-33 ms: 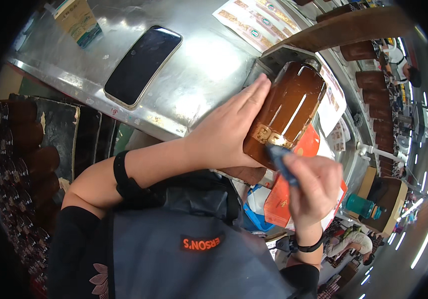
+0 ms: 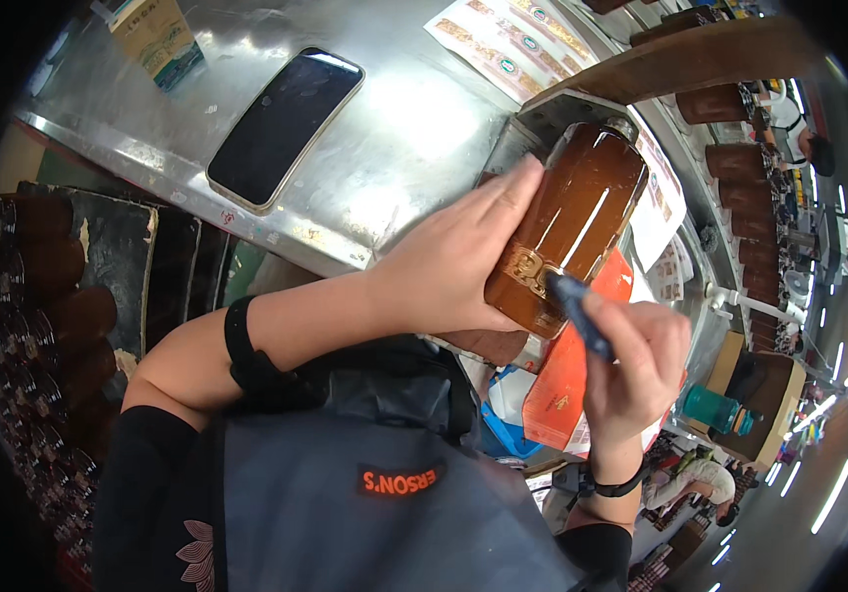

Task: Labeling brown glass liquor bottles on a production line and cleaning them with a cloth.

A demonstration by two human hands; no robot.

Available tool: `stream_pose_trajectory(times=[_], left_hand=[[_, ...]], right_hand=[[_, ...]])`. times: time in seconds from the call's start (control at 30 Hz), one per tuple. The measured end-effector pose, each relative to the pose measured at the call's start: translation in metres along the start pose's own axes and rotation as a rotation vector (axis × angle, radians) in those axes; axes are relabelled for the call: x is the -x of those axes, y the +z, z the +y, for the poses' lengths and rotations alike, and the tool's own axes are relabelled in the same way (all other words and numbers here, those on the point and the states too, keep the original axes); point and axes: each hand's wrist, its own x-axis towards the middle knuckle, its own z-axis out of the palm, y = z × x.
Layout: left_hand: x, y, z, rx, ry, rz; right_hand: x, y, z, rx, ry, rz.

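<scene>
Amber bottle getting marked up
Left hand point(image 2: 453, 271) wraps the brown bottle point(image 2: 572, 222); right hand point(image 2: 636, 360) pinches a blue marker point(image 2: 577, 311) against it.

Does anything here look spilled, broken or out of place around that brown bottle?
Nothing looks spilled or broken. The brown bottle lies tilted at the metal counter's edge, steadied by the left hand, while the right hand holds a dark blue pen against it. The phone lies flat on the counter, apart from the bottle.
</scene>
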Motion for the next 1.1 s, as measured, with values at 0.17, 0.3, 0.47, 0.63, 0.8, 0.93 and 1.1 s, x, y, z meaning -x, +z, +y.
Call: stream_pose_trajectory(times=[0.17,0.3,0.47,0.63,0.8,0.93,1.1], left_hand=[[0.000,-0.003,0.001,0.050,-0.021,-0.105],[0.000,-0.010,0.007,-0.050,0.079,-0.006],[-0.002,-0.011,0.006,-0.093,0.126,0.005],[0.000,-0.002,0.006,-0.052,0.013,0.079],[0.000,-0.002,0.005,0.091,-0.068,-0.073],[-0.001,-0.001,0.007,-0.049,0.029,-0.040],[-0.003,-0.005,-0.001,0.011,0.032,-0.020]], right_hand=[[-0.005,-0.004,-0.003,0.009,-0.046,-0.099],[-0.009,-0.007,-0.003,-0.018,-0.119,-0.174],[-0.014,-0.006,0.000,0.091,-0.044,-0.162],[-0.023,-0.007,-0.010,0.194,0.192,-0.095],[-0.036,-0.012,-0.010,-0.128,0.103,-0.281],[-0.042,-0.014,0.009,-0.011,0.380,-0.069],[-0.045,-0.014,0.016,-0.183,0.248,-0.280]])
